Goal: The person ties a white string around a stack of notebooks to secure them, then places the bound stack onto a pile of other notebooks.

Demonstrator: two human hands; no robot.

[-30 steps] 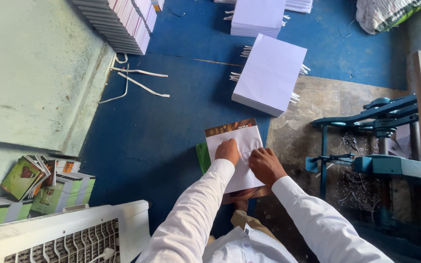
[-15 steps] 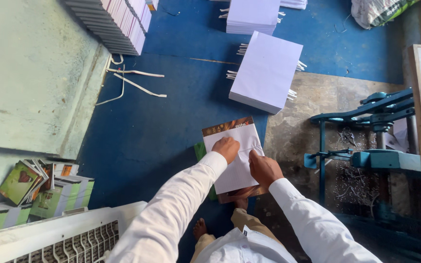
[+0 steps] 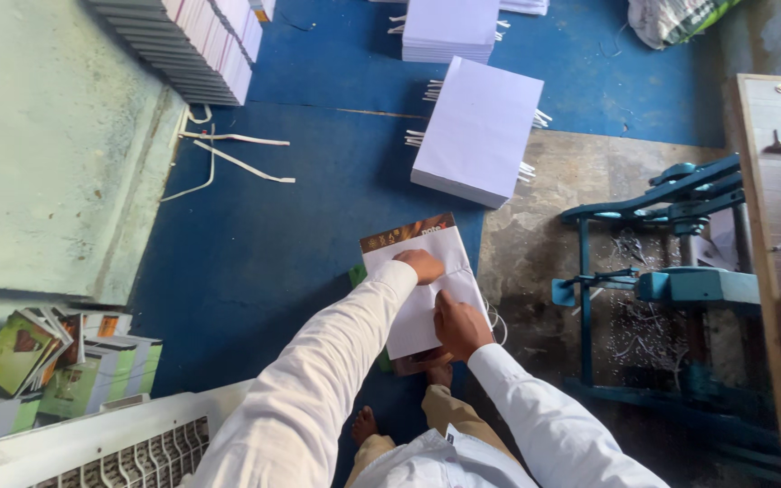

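A thin stack of white paper sheets (image 3: 427, 289) lies on a brown printed cover, held above the blue floor (image 3: 255, 262). The left hand (image 3: 419, 266) presses flat on the stack's upper part, fingers curled, and the right hand (image 3: 459, 325) grips its lower edge, seemingly to keep the sheets squared. Beyond the stack sits a larger white paper pile (image 3: 479, 128); right of the stack stands a blue metal machine (image 3: 671, 271)

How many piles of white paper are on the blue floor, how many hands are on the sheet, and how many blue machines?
White paper piles: 2
Hands on the white sheet: 2, left hand and right hand
Blue machine: 1
Total: 5
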